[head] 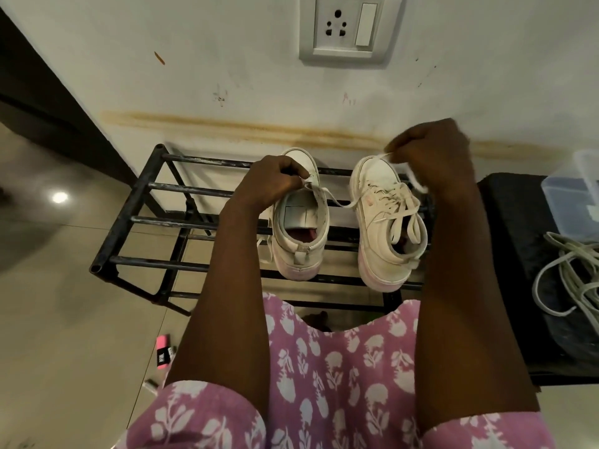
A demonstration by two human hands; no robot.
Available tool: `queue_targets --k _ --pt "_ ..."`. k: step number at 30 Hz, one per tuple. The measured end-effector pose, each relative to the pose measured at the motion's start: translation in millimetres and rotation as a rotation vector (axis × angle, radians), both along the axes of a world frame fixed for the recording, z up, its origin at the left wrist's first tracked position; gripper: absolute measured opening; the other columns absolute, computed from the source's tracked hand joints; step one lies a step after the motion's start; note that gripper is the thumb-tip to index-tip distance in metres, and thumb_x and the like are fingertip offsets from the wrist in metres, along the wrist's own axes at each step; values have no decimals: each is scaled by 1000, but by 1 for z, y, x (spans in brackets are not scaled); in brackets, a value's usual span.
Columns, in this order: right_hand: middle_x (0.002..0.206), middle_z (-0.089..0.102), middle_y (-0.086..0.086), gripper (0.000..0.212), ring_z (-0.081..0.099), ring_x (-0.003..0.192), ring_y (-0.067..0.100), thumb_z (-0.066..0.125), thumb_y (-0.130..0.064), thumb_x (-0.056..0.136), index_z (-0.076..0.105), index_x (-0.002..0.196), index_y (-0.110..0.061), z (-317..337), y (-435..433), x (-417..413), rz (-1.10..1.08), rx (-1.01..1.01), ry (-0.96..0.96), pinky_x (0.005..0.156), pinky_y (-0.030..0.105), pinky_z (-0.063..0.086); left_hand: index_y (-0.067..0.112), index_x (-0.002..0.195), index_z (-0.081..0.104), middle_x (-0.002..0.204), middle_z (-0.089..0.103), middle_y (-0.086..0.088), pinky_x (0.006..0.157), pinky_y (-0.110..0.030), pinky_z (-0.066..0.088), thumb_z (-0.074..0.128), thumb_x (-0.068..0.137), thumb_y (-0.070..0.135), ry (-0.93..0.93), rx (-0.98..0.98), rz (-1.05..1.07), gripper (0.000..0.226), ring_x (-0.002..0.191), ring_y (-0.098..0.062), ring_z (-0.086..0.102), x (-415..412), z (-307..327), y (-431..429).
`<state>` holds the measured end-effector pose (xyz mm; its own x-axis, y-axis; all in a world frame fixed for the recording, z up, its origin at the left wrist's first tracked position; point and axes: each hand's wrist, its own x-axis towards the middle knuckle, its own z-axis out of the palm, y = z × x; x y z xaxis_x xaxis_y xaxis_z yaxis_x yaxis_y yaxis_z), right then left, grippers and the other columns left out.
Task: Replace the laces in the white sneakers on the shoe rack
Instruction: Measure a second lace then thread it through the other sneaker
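The left grip (275,184) is curled, thumb and fingers pinching one end of a lace (340,202). From there the lace runs across to the eyelets of the right sneaker (382,228). The right grip (431,153) is raised above that sneaker's toe, its fingertips pinching a thin strand of lace, and more lace trails under the wrist. The right sneaker is laced loosely, with loops slack over its opening. The left sneaker (301,241) shows a bare tongue and no lace in its eyelets, and the left grip sits over its toe end. Both white sneakers stand side by side on the top bars of the black metal rack (139,218), toes to the wall (227,76) and heels to the person. To the right of the rack is a dark desk (505,254). It carries a loose tangle of spare laces (564,273) and, behind them, a clear plastic box (573,202). A socket (343,27) is set in the wall above. A small pink item (162,351) lies on the tiled floor (64,319) at the lower left. A pink flowered dress (324,384) fills the bottom edge.
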<state>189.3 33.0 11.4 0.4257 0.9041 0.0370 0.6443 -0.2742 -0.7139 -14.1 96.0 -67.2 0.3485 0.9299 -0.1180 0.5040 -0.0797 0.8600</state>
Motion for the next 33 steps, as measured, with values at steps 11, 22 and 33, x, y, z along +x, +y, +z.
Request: queue_targets --k 11,22,33 --pt "99 70 10 20 57 79 14 64 4 79 73 94 -5 -50 22 -53 357 -258 -23 55 11 39 19 90 69 89 65 4 71 -20 42 64 83 10 -10 -9 8 13 87 -8 57 -1 1 0" --pt "78 72 8 18 64 89 25 61 -5 82 72 93 3 -25 13 6 3 -210 -167 88 39 51 19 90 69 82 65 9 62 -16 39 65 82 9 -51 -46 9 13 75 3 56 -2 2 -3" --pt "100 69 12 24 63 93 26 64 -2 76 72 99 0 -31 15 -2 147 -325 -300 78 26 48 14 97 60 98 61 -4 89 -40 47 52 94 21 -23 -163 72 11 90 -19 58 -17 4 0"
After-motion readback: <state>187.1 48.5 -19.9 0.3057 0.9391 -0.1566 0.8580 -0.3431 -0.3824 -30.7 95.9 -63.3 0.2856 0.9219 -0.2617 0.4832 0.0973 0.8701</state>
